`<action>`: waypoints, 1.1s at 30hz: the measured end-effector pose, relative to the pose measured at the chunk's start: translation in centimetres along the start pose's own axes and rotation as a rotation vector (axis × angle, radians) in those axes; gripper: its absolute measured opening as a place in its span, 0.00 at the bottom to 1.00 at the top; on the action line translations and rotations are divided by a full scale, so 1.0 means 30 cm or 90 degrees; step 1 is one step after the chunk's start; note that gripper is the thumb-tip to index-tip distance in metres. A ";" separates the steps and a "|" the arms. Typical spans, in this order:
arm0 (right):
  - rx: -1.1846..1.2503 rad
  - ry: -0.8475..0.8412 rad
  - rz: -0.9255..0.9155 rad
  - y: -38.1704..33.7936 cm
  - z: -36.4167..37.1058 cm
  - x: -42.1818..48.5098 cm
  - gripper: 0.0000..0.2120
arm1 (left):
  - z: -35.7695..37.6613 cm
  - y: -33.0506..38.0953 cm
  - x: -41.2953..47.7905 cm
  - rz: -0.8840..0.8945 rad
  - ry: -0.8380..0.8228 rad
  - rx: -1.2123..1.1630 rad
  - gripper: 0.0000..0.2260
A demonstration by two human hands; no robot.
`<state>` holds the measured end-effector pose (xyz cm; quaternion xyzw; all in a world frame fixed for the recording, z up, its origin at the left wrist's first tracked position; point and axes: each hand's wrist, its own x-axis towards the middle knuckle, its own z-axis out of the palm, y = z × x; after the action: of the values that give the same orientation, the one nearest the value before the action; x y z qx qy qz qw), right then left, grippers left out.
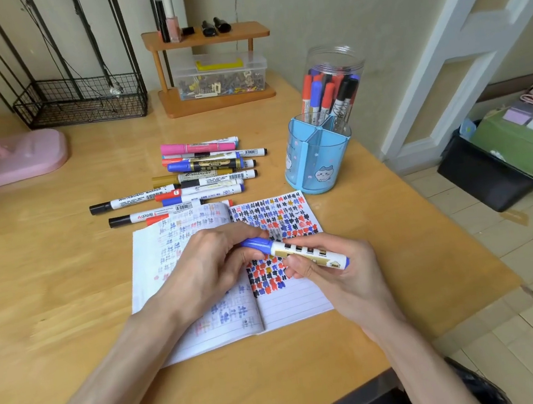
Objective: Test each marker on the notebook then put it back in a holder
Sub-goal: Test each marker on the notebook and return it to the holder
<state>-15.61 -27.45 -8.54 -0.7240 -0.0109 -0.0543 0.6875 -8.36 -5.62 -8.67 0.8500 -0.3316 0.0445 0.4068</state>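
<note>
An open notebook point(285, 304) lies on the wooden table, its right page filled with black, blue, red and gold marks. Above it I hold a white marker with a blue cap point(302, 251) between both hands. My left hand point(212, 263) grips the blue cap end. My right hand point(332, 271) grips the white barrel. A pile of loose markers point(207, 172) lies beyond the notebook. A blue divided holder point(317, 158) stands at the right, and behind it a clear jar point(332, 84) holds several markers.
A wooden shelf point(210, 70) with a clear box of small parts stands at the back. A black wire basket point(82, 104) and a pink tray point(5, 161) sit at the back left. The table edge point(427, 201) runs close on the right, with boxes on the floor.
</note>
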 end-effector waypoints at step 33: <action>-0.043 -0.117 -0.086 0.033 0.094 0.090 0.08 | 0.015 0.120 0.051 -0.268 0.160 -0.569 0.27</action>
<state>-12.66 -24.86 -9.41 -0.7461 -0.1209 -0.0339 0.6538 -9.40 -8.37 -6.06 0.6293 -0.0884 -0.0826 0.7677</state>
